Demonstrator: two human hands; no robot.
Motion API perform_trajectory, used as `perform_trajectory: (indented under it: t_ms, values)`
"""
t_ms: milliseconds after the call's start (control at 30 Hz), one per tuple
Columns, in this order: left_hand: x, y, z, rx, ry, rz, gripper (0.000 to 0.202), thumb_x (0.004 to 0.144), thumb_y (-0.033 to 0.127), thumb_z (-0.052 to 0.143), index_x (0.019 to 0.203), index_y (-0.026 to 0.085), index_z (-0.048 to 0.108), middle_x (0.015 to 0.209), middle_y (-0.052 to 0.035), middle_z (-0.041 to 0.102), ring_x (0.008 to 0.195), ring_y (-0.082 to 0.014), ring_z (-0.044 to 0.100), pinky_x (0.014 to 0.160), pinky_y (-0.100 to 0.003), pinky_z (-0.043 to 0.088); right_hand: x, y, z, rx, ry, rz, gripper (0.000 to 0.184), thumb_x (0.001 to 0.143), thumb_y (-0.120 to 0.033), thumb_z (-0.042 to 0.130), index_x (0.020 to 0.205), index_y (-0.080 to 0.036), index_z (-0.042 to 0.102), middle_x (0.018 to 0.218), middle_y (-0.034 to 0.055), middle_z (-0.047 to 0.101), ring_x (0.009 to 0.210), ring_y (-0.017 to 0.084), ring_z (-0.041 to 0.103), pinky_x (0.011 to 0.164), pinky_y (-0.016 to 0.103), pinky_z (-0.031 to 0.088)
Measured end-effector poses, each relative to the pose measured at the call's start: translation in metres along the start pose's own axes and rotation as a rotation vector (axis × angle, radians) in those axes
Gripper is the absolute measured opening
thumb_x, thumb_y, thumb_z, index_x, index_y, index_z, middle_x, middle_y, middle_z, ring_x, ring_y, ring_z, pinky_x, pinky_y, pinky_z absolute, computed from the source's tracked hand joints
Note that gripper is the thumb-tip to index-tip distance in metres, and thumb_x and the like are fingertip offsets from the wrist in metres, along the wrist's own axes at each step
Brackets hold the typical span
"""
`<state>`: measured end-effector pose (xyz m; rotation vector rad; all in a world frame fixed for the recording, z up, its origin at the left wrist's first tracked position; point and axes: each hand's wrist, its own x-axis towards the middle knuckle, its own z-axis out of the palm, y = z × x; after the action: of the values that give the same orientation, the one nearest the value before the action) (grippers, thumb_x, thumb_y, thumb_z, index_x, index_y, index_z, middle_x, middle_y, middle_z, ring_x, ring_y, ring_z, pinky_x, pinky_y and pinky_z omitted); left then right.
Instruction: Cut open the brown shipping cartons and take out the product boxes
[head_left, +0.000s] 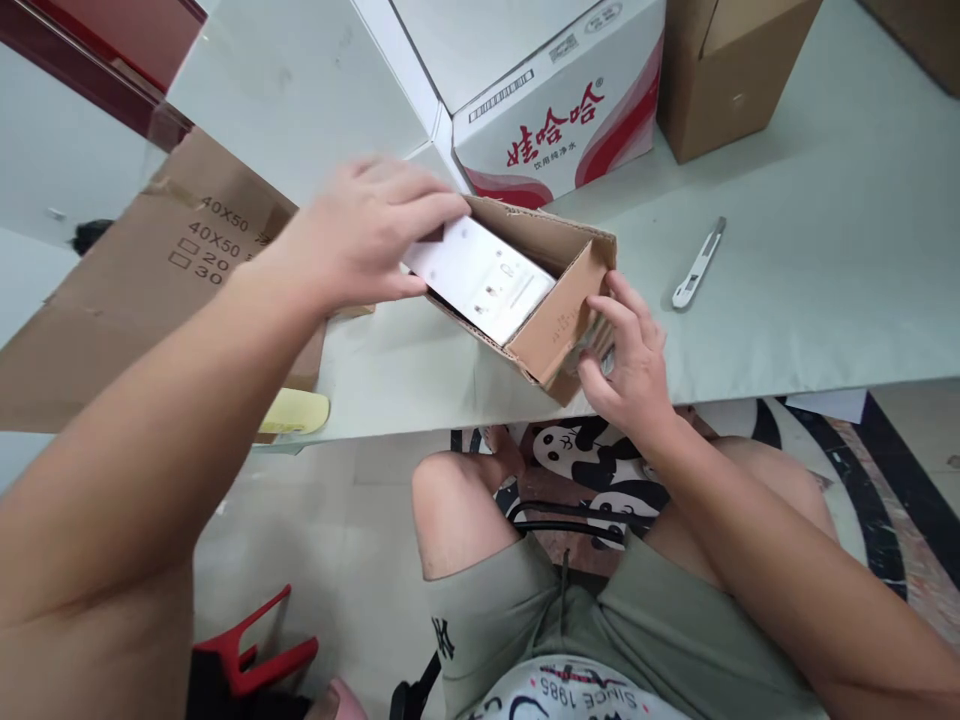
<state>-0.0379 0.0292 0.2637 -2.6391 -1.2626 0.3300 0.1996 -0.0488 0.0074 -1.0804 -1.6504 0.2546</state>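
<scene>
An open brown cardboard box (pixel 555 322) sits tilted near the table's front edge. Inside it lies a flat white box (pixel 484 275) with small printed pictures on its top. My left hand (pixel 382 225), slightly blurred, spans the left end of the white box with thumb and fingers on either side. My right hand (pixel 634 350) grips the right end of the cardboard box, its fingers curled over the end wall and clear tape. The inside of the cardboard box below the white box is hidden. To the right lies a white utility knife (pixel 699 262).
Behind stands a white and red carton (pixel 559 120), with a brown carton (pixel 727 80) beside it. A large brown carton (pixel 150 290) and a yellow object (pixel 296 411) are at the left. The pale green table (pixel 840 250) ends just above my knees.
</scene>
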Motion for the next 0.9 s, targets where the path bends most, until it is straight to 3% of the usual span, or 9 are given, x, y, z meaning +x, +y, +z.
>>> perform_trajectory:
  t_ms: [100,200,333,400,467,567,733,800,900]
  values:
    - [-0.018,-0.008,-0.02,-0.053,0.127,-0.085,0.075,0.07,0.031,0.08,0.143,0.025,0.061,0.146,-0.0077,0.064,0.135,-0.0334,0.059,0.121,-0.052,0.045,0.0,0.004,0.0,0.028,-0.019,0.027,0.072,0.081,-0.018,0.054,0.151,-0.033,0.043,0.168,0.0108,0.044,0.158,0.035,0.043,0.122,0.062,0.041]
    - [-0.034,-0.016,-0.027,-0.223,0.311,-0.132,0.079,0.065,0.046,0.09,0.136,0.027,0.062,0.139,-0.0066,0.064,0.124,-0.0284,0.062,0.116,-0.047,0.052,0.001,0.007,0.001,0.056,-0.027,0.031,0.074,0.081,-0.019,0.055,0.153,-0.031,0.044,0.17,0.0109,0.042,0.16,0.035,0.039,0.126,0.064,0.036]
    - [-0.046,-0.028,-0.016,-0.591,0.622,-0.101,0.079,0.064,0.068,0.091,0.124,0.028,0.06,0.131,-0.0005,0.067,0.12,-0.0242,0.068,0.107,-0.042,0.06,0.001,0.009,0.001,0.003,-0.052,0.05,0.071,0.081,-0.021,0.054,0.151,-0.029,0.051,0.169,0.0111,0.043,0.159,0.035,0.04,0.126,0.063,0.038]
    - [-0.05,-0.029,-0.005,-0.753,0.77,-0.052,0.071,0.067,0.072,0.087,0.117,0.027,0.061,0.124,0.0017,0.071,0.127,-0.0254,0.067,0.11,-0.041,0.06,-0.002,0.01,0.0,-0.041,-0.065,0.065,0.07,0.081,-0.021,0.053,0.151,-0.03,0.053,0.17,0.0103,0.043,0.159,0.035,0.042,0.126,0.062,0.039]
    - [-0.055,-0.024,0.006,-0.869,0.854,-0.089,0.065,0.075,0.075,0.078,0.115,0.026,0.063,0.119,0.0021,0.074,0.138,-0.0279,0.062,0.117,-0.045,0.056,-0.003,0.011,0.001,-0.086,-0.098,0.096,0.072,0.082,-0.021,0.052,0.153,-0.031,0.053,0.172,0.0088,0.041,0.16,0.036,0.04,0.125,0.065,0.038]
    - [-0.065,-0.007,0.025,-0.976,0.795,-0.26,0.067,0.085,0.083,0.058,0.122,0.027,0.064,0.117,0.0022,0.077,0.148,-0.03,0.053,0.121,-0.052,0.052,0.004,0.015,0.008,-0.151,-0.175,0.142,0.08,0.08,-0.025,0.054,0.159,-0.033,0.048,0.177,0.0074,0.034,0.163,0.043,0.031,0.124,0.075,0.031]
    - [-0.078,0.027,0.058,-1.095,0.61,-0.445,0.079,0.091,0.087,0.036,0.135,0.024,0.058,0.123,-0.0044,0.079,0.13,-0.031,0.067,0.103,-0.054,0.061,0.035,0.014,0.023,-0.173,-0.259,0.221,0.087,0.079,-0.029,0.056,0.164,-0.031,0.041,0.178,0.0115,0.03,0.166,0.047,0.022,0.121,0.087,0.02]
    - [-0.08,0.037,0.071,-1.063,0.607,-0.473,0.08,0.096,0.084,0.027,0.138,0.023,0.059,0.121,-0.0078,0.08,0.125,-0.0306,0.071,0.096,-0.052,0.063,0.045,0.004,0.017,-0.095,-0.241,0.258,0.078,0.084,-0.033,0.054,0.161,-0.025,0.045,0.176,0.0154,0.034,0.166,0.043,0.024,0.124,0.083,0.022]
    - [-0.073,0.046,0.086,-0.969,0.641,-0.429,0.081,0.102,0.079,0.015,0.14,0.024,0.06,0.115,-0.0099,0.081,0.122,-0.0297,0.073,0.092,-0.05,0.063,0.058,-0.021,-0.007,0.189,-0.213,0.188,0.065,0.098,-0.046,0.043,0.159,-0.023,0.041,0.17,0.0159,0.042,0.161,0.032,0.038,0.13,0.067,0.033]
